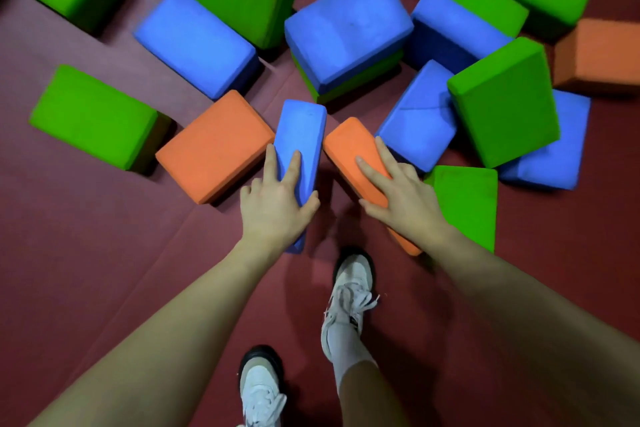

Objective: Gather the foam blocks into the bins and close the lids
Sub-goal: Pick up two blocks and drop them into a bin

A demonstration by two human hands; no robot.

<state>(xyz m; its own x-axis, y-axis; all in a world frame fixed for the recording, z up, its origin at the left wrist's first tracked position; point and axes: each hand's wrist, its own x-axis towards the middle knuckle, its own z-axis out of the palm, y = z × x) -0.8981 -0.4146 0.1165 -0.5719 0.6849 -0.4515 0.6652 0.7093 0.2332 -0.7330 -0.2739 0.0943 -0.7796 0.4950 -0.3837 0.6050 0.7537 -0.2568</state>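
Observation:
My left hand (277, 204) grips a narrow blue foam block (301, 135), fingers over its top and thumb on its right side. My right hand (398, 194) grips an orange foam block (349, 146), fingers spread across its top face, thumb under its near edge. Both blocks are held just above the red floor. Beyond them lies a scattered heap of green, blue and orange foam blocks: an orange one (214, 146) just left of my left hand, a green one (464, 201) just right of my right hand. No bin is in view.
Red floor mat (104, 270) spreads around me, with my two feet in white shoes (349, 298) below the hands. A green block (93, 118) lies apart at the left, and a large blue block (346, 31) sits on top of a green one at centre.

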